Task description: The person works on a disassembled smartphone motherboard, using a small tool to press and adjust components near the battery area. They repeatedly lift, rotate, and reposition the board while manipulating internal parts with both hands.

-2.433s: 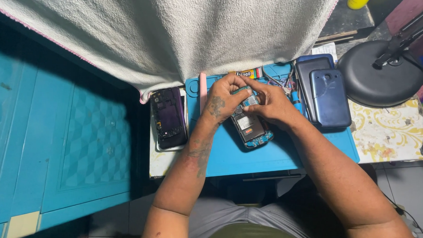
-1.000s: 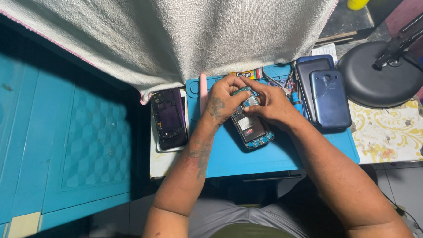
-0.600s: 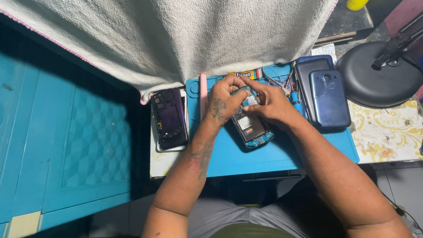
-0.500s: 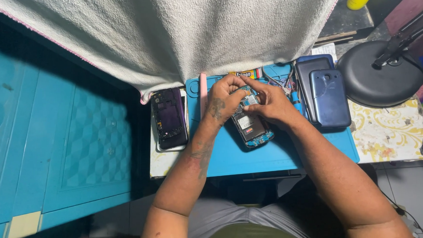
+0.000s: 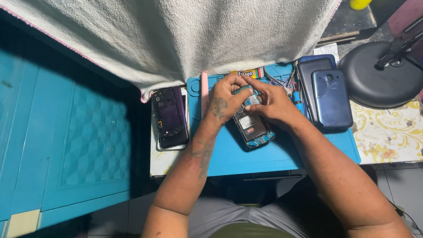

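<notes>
An opened phone [image 5: 253, 128] with its back off lies on a blue work mat [image 5: 269, 152] in the head view. My left hand [image 5: 225, 99] presses on the phone's upper left part, thumb and fingers bent over it. My right hand [image 5: 273, 103] meets it from the right, fingertips on the phone's top end. Both hands hide the upper half of the phone; its lower end with a blue edge shows below them.
A purple phone body [image 5: 170, 115] lies left of the mat. A pink tool [image 5: 204, 93] stands along the mat's left edge. Two dark blue phone backs [image 5: 330, 98] lie at right, beside a black round lamp base [image 5: 381, 73]. A white towel [image 5: 180, 31] hangs above.
Both hands stay on the opened phone; only the fingers shift slightly on its top end. Nothing else has moved.
</notes>
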